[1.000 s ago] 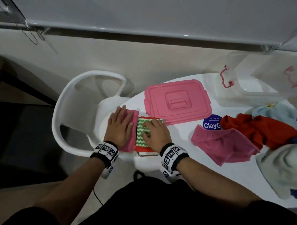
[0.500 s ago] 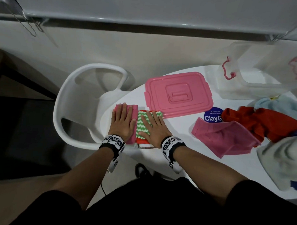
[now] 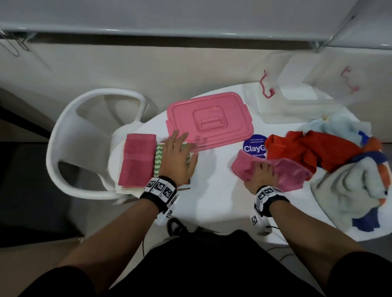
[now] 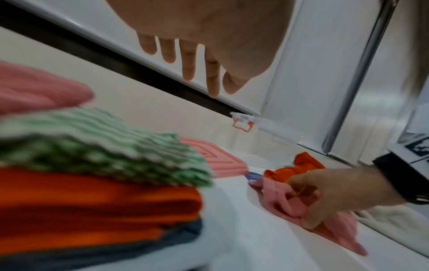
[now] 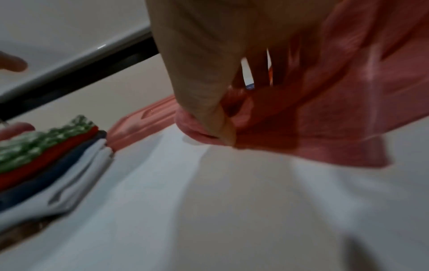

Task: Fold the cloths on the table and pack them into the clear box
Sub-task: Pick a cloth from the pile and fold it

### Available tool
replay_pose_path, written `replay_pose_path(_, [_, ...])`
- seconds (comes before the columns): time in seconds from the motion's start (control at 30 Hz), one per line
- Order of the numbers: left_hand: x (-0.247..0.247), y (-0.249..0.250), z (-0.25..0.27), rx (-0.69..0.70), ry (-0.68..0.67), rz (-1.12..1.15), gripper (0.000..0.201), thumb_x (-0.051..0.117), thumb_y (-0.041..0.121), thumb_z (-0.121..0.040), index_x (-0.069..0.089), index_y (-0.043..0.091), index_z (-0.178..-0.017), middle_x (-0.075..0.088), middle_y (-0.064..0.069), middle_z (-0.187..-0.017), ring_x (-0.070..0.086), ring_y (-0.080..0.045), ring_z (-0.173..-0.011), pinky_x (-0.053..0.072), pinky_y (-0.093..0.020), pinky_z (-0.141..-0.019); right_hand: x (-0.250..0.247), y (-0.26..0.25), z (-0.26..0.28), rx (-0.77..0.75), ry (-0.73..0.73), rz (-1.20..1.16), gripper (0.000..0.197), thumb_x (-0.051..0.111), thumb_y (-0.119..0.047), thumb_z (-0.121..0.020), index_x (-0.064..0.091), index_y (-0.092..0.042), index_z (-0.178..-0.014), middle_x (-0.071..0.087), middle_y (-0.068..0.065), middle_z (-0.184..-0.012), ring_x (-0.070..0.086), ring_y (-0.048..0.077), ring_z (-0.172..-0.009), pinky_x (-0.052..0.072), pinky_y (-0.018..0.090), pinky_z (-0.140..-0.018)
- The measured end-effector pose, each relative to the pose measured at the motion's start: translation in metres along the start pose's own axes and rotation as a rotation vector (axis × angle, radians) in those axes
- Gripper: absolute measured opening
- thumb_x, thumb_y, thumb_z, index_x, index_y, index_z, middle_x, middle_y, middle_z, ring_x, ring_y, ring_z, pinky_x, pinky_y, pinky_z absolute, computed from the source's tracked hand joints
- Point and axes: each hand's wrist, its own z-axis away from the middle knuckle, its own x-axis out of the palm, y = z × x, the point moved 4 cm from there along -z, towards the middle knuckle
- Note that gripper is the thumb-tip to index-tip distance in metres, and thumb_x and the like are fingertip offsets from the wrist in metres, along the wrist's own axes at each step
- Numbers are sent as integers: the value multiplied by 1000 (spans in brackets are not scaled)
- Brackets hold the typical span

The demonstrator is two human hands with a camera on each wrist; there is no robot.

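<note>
White table (image 3: pixel 213 194): right hand (image 3: pixel 260 177) pinches loose pink cloth (image 3: pixel 288 172), best dragged clear before folding; left hand (image 3: pixel 176 161) hovers flat, holding nothing, over folded stack (image 3: pixel 138 159).

On my head feed I see a white chair (image 3: pixel 83 143) at nine o'clock of the desk (image 3: pixel 215 194), tucked against its edge, its looped back toward ten o'clock. A round blue sticker (image 3: pixel 253 146) reading "ClayG" sits on the desk near centre. At twelve o'clock a pale wall (image 3: pixel 149 67) runs across, with a dark strip (image 3: pixel 172 41) and a white ledge (image 3: pixel 164 32) above it. A bead chain (image 3: pixel 8 46) hangs at ten o'clock. Dark floor (image 3: pixel 20 196) lies at eight o'clock. A thin cable (image 3: pixel 276 250) trails under the desk at five o'clock.
</note>
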Motion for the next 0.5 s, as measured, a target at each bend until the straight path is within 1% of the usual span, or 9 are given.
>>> replay_pose_path(0.07, [27,26,2,19,-103,89,30,51,38,-91,67,18,-107,61,-9,-127,44,-34,-129,35,-51,-106,4,20,3,-19,-55,-83,69,66,-35,-84,36,-18,-143,51,13,-134,49,34,-122,43,46,-101])
replay_pose_path(0.13, [59,49,7,-51,-360,156,45,44,51,-90,65,20,-114,63,-4,-121,52,-30,-119,39,-48,-101,6,37,3,-4,-123,-199,61,57,-24,-89,35,-23,-146,59,11,-129,58,32,-115,48,44,-99])
replay_pose_path(0.2, [91,67,16,-163,-669,126,59,44,61,-89,56,23,-132,57,-3,-134,50,-27,-126,37,-45,-107,8,49,6,24,-232,-252,59,54,-19,-87,38,-27,-143,59,10,-131,60,31,-111,50,41,-97])
replay_pose_path(0.27, [115,86,22,-237,-867,134,72,56,61,-87,45,18,-143,49,-7,-144,46,-27,-131,37,-45,-109,6,56,12,25,-338,-300,69,60,-20,-86,32,-27,-148,52,12,-138,57,31,-113,47,35,-94])
replay_pose_path(0.33, [132,105,21,-242,-947,133,71,65,60,-81,55,14,-135,57,-10,-134,55,-29,-119,46,-42,-100,3,61,15,-13,-400,-305,81,63,-21,-85,22,-21,-155,45,16,-147,51,33,-127,45,34,-100])
replay_pose_path(0.4, [141,122,22,-235,-1003,164,55,65,57,-83,65,16,-120,66,-8,-117,61,-26,-107,50,-37,-92,1,67,17,-61,-461,-330,80,63,-21,-86,24,-14,-154,42,14,-151,49,29,-130,46,32,-101])
replay_pose_path(0.43, [144,129,22,-244,-1005,210,48,63,55,-86,67,19,-118,67,-6,-115,62,-25,-106,50,-37,-93,-2,71,18,-70,-497,-366,75,64,-20,-86,29,-11,-152,47,14,-146,57,26,-117,53,30,-90])
replay_pose_path(0.47, [145,135,20,-254,-977,256,42,61,52,-89,68,21,-116,68,-6,-114,62,-25,-107,49,-38,-95,-4,76,19,-84,-530,-421,69,66,-18,-85,35,-10,-147,56,15,-134,63,21,-94,57,28,-72])
replay_pose_path(0.5, [143,142,15,-256,-923,299,37,57,48,-93,69,20,-113,70,-7,-111,63,-26,-104,49,-38,-94,-7,81,19,-108,-573,-473,61,68,-15,-84,42,-12,-140,65,15,-114,61,15,-70,57,28,-57])
